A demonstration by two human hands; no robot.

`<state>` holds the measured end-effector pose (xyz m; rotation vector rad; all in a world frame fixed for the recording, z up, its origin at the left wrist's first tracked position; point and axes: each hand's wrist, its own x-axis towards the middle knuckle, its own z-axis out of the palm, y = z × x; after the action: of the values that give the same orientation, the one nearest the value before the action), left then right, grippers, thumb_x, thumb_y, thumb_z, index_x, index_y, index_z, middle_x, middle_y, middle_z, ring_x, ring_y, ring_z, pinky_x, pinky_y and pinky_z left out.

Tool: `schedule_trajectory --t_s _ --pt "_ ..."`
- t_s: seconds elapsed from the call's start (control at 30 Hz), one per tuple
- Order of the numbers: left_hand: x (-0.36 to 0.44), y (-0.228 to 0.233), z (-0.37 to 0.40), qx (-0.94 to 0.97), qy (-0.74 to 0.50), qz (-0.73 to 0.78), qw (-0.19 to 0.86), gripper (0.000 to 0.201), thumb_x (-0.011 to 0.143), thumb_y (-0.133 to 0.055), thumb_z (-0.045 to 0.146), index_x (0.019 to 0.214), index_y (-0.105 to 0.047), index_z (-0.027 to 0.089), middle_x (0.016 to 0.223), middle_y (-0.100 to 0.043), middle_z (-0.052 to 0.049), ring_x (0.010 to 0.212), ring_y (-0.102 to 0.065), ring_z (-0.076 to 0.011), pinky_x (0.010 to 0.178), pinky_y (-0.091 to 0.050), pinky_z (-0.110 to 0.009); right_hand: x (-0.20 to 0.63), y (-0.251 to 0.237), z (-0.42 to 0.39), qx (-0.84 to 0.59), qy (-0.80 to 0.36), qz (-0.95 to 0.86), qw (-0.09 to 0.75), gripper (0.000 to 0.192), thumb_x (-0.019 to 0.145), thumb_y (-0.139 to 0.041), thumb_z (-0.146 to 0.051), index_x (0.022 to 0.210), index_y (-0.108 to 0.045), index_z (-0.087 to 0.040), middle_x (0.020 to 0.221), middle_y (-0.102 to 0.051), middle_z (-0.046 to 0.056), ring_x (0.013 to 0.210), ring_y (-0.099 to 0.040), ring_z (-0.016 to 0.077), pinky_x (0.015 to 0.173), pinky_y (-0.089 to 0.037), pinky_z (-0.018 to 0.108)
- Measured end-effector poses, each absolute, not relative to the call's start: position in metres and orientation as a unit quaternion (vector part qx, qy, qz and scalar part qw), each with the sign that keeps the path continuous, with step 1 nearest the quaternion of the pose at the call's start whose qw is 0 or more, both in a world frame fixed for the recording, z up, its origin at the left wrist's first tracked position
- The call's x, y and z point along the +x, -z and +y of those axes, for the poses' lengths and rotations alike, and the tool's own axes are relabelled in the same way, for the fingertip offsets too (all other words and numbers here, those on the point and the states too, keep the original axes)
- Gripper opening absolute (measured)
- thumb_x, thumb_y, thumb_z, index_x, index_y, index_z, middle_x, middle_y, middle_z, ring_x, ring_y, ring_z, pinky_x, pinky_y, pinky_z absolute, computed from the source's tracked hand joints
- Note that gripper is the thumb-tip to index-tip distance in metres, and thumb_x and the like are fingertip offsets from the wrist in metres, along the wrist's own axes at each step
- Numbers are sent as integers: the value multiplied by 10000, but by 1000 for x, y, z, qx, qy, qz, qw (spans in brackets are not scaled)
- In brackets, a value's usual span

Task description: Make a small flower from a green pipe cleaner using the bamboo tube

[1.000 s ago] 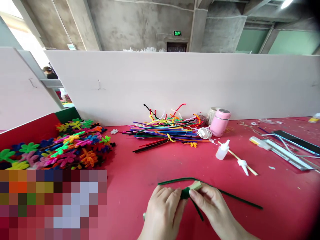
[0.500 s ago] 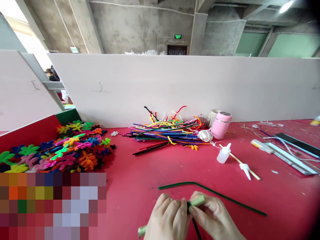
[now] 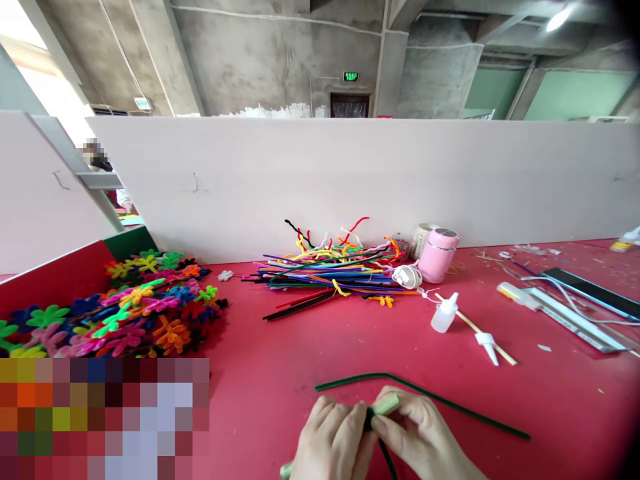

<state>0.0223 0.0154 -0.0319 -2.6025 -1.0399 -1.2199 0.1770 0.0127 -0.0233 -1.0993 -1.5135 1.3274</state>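
Note:
At the bottom centre, my left hand [image 3: 330, 437] is closed around a pale green stick [image 3: 387, 405], whose other end shows below my knuckles. A dark green pipe cleaner [image 3: 386, 459] is wound round the stick between my hands, and its tail hangs down. My right hand [image 3: 420, 430] pinches at the winding, with the thumb against the pipe cleaner and the fingers behind the stick's tip. Part of the grip is hidden by the fingers. Just beyond both hands, a second dark green pipe cleaner [image 3: 465, 412] lies bent on the red table [image 3: 270, 373].
Pipe-cleaner flowers [image 3: 125, 313] are heaped at left beside a blurred patch. Farther back lie a bundle of pipe cleaners [image 3: 320, 270] and a pink canister [image 3: 439, 257]. A glue bottle [image 3: 444, 315], its cap [image 3: 487, 345] and a lamp bar [image 3: 575, 320] are at right. A white partition [image 3: 320, 173] closes the back.
The view has shifted slightly, so the scene sits a little lower and farther left. My hands keep nearly the same hold on the stick and pipe cleaner.

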Motion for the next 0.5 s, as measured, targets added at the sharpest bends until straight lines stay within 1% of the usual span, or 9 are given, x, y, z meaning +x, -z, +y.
schedule_trajectory --t_s 0.07,0.1,0.2,0.3,0.4,0.5 --pt "19 37 16 -845 402 -352 8 258 811 -465 171 1059 -507 113 642 -656 -55 542 -597 -151 563 -508 -255 176 23 14 -435 -531 -592 422 257 775 -539 -387 679 -565 -150 637 -516 7 632 -483 148 618 -427 252" --pt "18 39 16 -849 396 -350 -6 273 810 -473 181 1074 -506 121 651 -653 -59 549 -591 -152 557 -504 -254 175 22 14 -430 -536 -589 425 266 770 -546 -392 666 -565 -149 621 -511 1 616 -480 143 602 -425 245" --pt "15 47 18 -847 394 -355 -37 266 802 -487 180 1058 -536 129 617 -634 -57 526 -575 -147 521 -488 -236 174 20 15 -411 -551 -588 427 284 753 -570 -411 662 -594 -143 607 -530 -4 611 -497 143 599 -427 240" --pt "15 53 21 -836 402 -365 -71 231 793 -497 199 1002 -573 138 629 -645 -64 527 -584 -145 515 -486 -222 172 17 17 -389 -564 -594 422 332 771 -532 -452 712 -633 -142 650 -588 17 667 -547 172 647 -447 266" --pt "18 56 23 -805 438 -386 -103 228 805 -477 244 977 -595 150 659 -662 -75 576 -613 -158 543 -500 -228 172 10 21 -368 -568 -612 410 354 820 -458 -448 822 -647 -148 743 -630 43 775 -579 204 740 -455 305" --pt "20 56 23 -755 482 -422 -140 225 800 -491 274 955 -613 165 762 -686 -89 668 -640 -171 602 -514 -240 181 -1 26 -411 -520 -641 387 286 828 -476 -385 921 -630 -162 863 -634 62 860 -575 215 798 -446 314"
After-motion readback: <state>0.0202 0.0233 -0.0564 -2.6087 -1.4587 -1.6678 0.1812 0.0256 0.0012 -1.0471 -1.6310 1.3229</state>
